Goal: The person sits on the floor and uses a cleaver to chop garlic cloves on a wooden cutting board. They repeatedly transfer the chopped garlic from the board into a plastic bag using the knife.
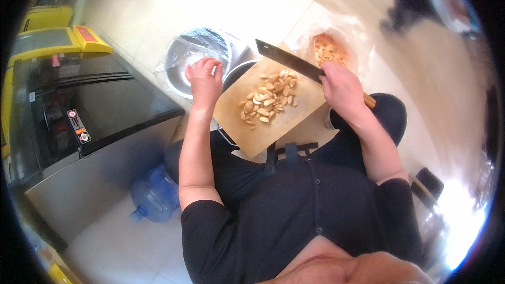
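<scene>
My right hand [342, 86] grips a cleaver [290, 60], its dark blade pointing to the upper left and its wooden handle [369, 101] showing behind the hand. The blade is above the far right edge of a wooden cutting board [244, 138]. A loose pile of garlic cloves [269, 96] covers the board's middle. My left hand [206, 77] is over a metal bowl [172, 69] with clear plastic film [205, 35] in it. Its fingers are curled, and whether something small is between them cannot be made out.
Right of the blade, a clear plastic bag [361, 43] holds pale chopped pieces [328, 49]. A dark container [236, 73] shows partly beneath the board. A glass-topped cabinet [118, 98] flanks the left side. A blue water jug [156, 197] lies on the floor. A blurred dark shape [412, 6] is at upper right.
</scene>
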`<state>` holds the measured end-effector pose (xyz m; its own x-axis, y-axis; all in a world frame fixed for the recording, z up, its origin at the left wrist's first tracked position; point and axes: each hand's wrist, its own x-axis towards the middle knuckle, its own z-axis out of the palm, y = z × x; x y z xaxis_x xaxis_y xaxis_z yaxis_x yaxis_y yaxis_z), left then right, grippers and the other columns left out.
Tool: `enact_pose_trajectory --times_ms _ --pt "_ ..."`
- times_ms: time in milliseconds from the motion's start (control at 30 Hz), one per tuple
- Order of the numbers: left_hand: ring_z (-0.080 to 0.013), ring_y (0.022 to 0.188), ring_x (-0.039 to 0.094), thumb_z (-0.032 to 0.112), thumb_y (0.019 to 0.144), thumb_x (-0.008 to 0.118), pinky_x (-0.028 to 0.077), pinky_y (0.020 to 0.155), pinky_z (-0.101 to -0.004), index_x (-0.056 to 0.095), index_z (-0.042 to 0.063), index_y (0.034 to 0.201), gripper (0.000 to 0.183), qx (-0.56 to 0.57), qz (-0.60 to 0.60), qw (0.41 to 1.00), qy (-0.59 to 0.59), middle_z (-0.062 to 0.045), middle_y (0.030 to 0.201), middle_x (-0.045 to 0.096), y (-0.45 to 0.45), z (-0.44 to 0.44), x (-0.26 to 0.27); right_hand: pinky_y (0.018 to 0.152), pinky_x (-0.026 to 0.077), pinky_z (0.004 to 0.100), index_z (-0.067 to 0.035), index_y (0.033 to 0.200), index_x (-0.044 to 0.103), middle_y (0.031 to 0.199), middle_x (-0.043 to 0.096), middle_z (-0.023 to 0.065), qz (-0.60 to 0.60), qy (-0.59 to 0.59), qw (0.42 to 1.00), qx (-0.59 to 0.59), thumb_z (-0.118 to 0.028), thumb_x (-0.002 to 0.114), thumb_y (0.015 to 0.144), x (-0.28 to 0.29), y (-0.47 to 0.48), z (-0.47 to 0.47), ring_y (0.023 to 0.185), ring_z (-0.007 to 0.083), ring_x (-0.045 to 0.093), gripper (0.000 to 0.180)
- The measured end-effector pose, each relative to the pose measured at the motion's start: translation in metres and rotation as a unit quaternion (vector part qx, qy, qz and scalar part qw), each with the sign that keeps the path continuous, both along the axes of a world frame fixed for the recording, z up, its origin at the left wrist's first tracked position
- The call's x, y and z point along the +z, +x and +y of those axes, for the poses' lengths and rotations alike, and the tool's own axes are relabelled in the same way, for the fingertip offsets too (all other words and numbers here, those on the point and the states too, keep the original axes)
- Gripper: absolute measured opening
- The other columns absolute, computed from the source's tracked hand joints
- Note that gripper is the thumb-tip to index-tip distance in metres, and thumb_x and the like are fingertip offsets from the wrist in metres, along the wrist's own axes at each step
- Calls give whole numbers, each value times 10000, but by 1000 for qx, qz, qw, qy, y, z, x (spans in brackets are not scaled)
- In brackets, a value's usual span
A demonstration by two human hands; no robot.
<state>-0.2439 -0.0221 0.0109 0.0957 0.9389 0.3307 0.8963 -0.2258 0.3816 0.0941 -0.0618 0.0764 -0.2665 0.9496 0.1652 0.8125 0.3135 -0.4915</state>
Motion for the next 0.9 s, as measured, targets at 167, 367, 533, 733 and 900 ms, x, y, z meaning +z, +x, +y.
enact_pose_trajectory --times_ms 167,367,533,733,900 --pt "-310 1006 602 56 767 663 465 889 -415 675 47 912 146 -139 -35 982 -127 -106 1039 665 42 -9 -21 697 478 451 -8 866 512 825 582 183 -19 -34 999 0 -10 509 801 -5 -1 0 812 369 586 65" --pt "-349 1043 587 63 839 562 468 915 -434 652 13 1023 211 -201 -35 962 -182 -161 1106 626 79 -24 -27 691 485 451 -6 872 517 828 591 184 -36 -11 999 -5 -28 481 802 -22 0 -2 813 362 595 82" --pt "-403 1013 573 22 840 551 469 863 -455 645 -17 1028 213 -216 -50 945 -239 -197 1096 620 89 -27 -25 692 493 447 -5 876 521 820 587 184 -54 -16 998 -19 -11 490 785 -36 1 -6 808 355 597 97" --pt "-365 1064 563 116 842 589 461 933 -426 602 -1 1125 307 -201 -6 960 -197 -194 1182 587 90 -30 -29 684 481 451 -15 855 511 799 561 179 2 10 1000 -16 -10 518 801 -54 -9 -13 778 370 575 55" --pt "-394 1093 543 100 809 634 456 938 -444 570 -10 1168 382 -211 -17 959 -189 -202 1200 570 107 -34 -27 710 489 455 -6 869 501 846 572 192 -3 -30 1000 -2 3 505 768 -53 -10 -17 816 375 586 101"
